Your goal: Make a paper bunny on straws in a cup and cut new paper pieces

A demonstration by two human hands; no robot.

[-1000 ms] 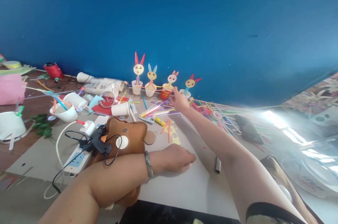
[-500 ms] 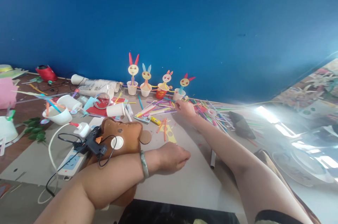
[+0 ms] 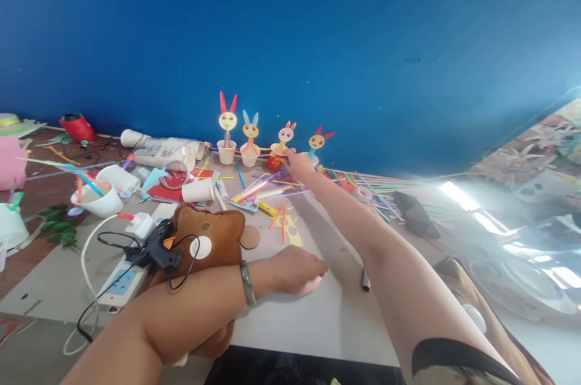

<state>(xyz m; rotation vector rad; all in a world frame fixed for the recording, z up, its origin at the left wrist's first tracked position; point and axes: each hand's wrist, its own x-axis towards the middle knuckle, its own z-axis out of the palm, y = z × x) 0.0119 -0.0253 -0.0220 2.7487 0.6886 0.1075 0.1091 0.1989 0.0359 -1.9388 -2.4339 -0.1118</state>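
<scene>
My right hand (image 3: 298, 162) reaches to the back of the table, its fingers bent together against the right side of the red paper cup (image 3: 276, 162). From that cup rises a pink rabbit face (image 3: 285, 135). What the fingertips hold, if anything, is too small to make out. Partly behind this hand stands a rabbit figure with red ears (image 3: 316, 140) in a white cup. To the left are a blue-eared rabbit figure (image 3: 250, 130) and a taller red-eared one (image 3: 227, 121), also in white cups. My left hand (image 3: 299, 270) rests loosely closed on the grey board (image 3: 290, 324), nothing showing in it.
A black glue gun (image 3: 163, 246) lies across a brown cushion (image 3: 213, 233), its cord near a power strip (image 3: 120, 279). Coloured sticks (image 3: 372, 197), a yellow cutter (image 3: 267, 208) and white cups (image 3: 198, 189) are scattered about. A blue wall (image 3: 290, 40) stands behind.
My right hand has moved left, from the white cup at the right end to the red cup. My left hand has stayed in place.
</scene>
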